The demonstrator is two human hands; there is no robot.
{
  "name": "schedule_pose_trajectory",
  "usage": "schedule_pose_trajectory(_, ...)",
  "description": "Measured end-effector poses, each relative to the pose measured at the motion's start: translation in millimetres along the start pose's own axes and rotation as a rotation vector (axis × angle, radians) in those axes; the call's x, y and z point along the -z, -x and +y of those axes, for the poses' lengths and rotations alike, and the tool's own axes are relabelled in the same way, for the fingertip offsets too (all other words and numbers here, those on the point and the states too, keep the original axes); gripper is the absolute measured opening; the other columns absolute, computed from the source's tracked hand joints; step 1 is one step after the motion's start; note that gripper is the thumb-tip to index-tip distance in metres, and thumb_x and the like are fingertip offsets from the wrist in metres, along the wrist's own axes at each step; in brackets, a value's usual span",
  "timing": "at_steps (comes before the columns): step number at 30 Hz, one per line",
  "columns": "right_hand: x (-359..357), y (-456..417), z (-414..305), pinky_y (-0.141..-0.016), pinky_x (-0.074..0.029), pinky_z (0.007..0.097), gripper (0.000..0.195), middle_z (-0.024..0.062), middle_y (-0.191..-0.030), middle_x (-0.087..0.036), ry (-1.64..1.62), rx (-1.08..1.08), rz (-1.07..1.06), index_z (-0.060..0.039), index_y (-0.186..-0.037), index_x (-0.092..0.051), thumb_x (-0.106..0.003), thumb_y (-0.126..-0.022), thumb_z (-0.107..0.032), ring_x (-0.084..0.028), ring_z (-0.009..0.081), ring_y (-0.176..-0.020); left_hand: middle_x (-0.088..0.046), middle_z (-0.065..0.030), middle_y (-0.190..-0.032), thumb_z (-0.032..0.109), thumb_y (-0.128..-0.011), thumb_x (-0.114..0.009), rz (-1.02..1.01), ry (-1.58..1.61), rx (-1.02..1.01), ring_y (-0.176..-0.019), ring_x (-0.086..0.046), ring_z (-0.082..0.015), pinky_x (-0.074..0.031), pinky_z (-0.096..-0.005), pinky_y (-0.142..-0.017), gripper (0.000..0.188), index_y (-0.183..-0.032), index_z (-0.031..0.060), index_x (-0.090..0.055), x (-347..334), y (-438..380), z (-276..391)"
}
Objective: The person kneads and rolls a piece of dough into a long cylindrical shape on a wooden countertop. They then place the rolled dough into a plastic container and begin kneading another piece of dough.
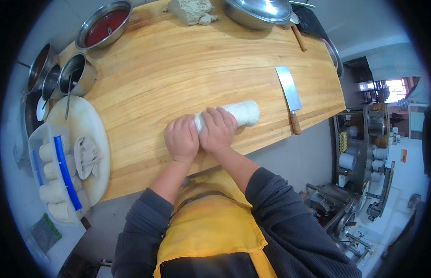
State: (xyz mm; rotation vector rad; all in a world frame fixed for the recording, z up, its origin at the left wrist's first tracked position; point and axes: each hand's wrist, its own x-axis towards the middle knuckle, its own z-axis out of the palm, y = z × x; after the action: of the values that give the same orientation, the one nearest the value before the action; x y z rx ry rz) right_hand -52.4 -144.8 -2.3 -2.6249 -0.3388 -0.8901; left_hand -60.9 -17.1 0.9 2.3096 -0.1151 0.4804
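Observation:
A thick roll of pale dough lies on the wooden work board near its front edge. My left hand is closed around the roll's left end, which it mostly hides. Right beside it, touching it, my right hand grips the middle part with curled fingers. The dough's rounded right end sticks out past my right hand. To the right of the dough, a cleaver with a wooden handle lies flat, its handle towards the front edge.
Left: a round white cutting board with a cloth, a plastic box of dough pieces and metal pots. Along the back stand a bowl of red liquid, a dough lump and a lidded metal bowl.

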Motion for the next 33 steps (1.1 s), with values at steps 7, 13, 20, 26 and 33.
schedule_pose_trajectory(7, -44.1, -46.6, 19.2, -0.086, -0.044, 0.047, 0.021, 0.0087, -0.09, -0.063, -0.097, 0.061, -0.118, -0.0113, -0.081, -0.067, -0.059, -0.073, -0.029, -0.06, 0.0315, -0.088, -0.071, -0.0115, -0.097, 0.022, -0.098, -0.05, -0.057, -0.153, 0.1, -0.094, -0.063, -0.0318, -0.045, -0.047, -0.091, 0.026, -0.099, 0.0075, -0.071, -13.9, -55.4, -23.5)
schedule_pose_trajectory(13, -84.3, -85.8, 35.8, -0.074, -0.043, 0.0441, 0.011, 0.0064, -0.072, -0.058, -0.095, 0.012, -0.299, -0.0146, -0.068, -0.059, -0.06, -0.072, -0.025, -0.057, 0.0286, -0.075, -0.071, -0.0124, -0.094, 0.022, -0.1, -0.05, -0.033, -0.058, 0.017, -0.092, -0.064, -0.0331, -0.048, -0.0468, -0.088, 0.025, -0.102, 0.0075, -0.07, -32.1, -120.1, -41.3)
schedule_pose_trajectory(20, -112.5, -112.0, 48.2, -0.073, -0.042, 0.0442, 0.017, 0.0064, -0.072, -0.06, -0.136, 0.059, -0.371, -0.0143, -0.069, -0.059, -0.06, -0.081, -0.026, -0.058, 0.0281, -0.075, -0.07, -0.0156, -0.097, 0.028, -0.104, -0.046, -0.008, -0.007, 0.134, -0.092, -0.064, -0.0381, -0.05, -0.0495, -0.083, 0.033, -0.108, 0.005, -0.068, -55.7, -155.7, -51.7)
schedule_pose_trajectory(26, -126.3, -128.4, 41.6, -0.075, -0.042, 0.0461, 0.015, 0.0109, -0.077, -0.062, -0.184, 0.038, -0.198, -0.0099, -0.081, -0.063, -0.059, -0.086, -0.024, -0.058, 0.0314, -0.077, -0.07, -0.0168, -0.113, 0.041, -0.105, -0.036, -0.142, 0.035, 0.371, -0.108, -0.063, -0.0365, -0.049, -0.0452, -0.093, 0.049, -0.118, 0.0056, -0.067, -55.8, -169.7, -72.7)
schedule_pose_trajectory(33, -21.4, -73.1, 47.9, -0.094, -0.044, 0.0471, 0.018, 0.0159, -0.087, -0.066, -0.376, 0.135, -0.318, -0.0029, -0.096, -0.063, -0.06, -0.085, -0.016, -0.063, 0.0348, -0.09, -0.071, -0.019, -0.109, 0.046, -0.105, -0.035, -0.145, 0.237, 0.613, -0.103, -0.064, -0.0339, -0.044, -0.0409, -0.099, 0.057, -0.118, 0.0039, -0.07, -38.7, -88.1, -25.5)
